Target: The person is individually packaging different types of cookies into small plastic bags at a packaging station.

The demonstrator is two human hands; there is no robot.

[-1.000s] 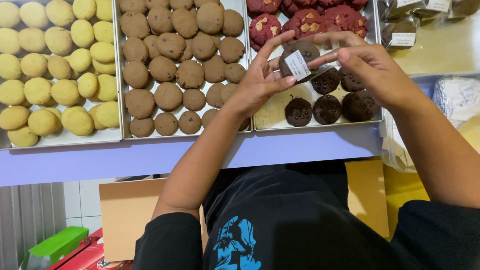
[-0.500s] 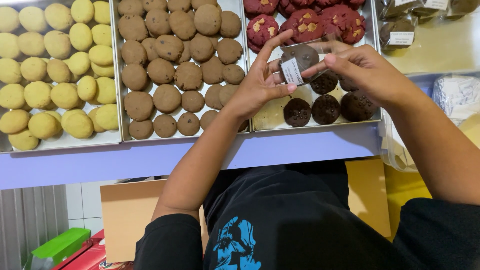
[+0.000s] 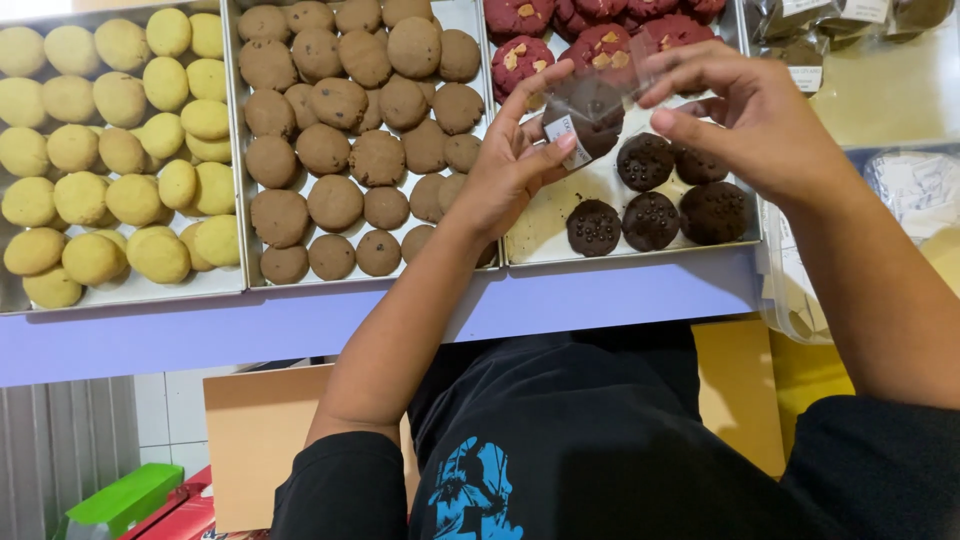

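Cookie trays (image 3: 610, 255) on counter; left hand (image 3: 510, 170), right hand (image 3: 760, 120) grip closed on bagged dark cookie (image 3: 590, 118).

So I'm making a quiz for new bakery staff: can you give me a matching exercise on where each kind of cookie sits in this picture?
Things:
1. yellow cookies
2. brown cookies
3. red cookies
4. bagged cookie

Places:
A. far end of the right tray
B. left tray
C. between the two hands
D. middle tray

Pairs: 1-B, 2-D, 3-A, 4-C. The left hand and right hand both pinch the clear bag above the right tray.
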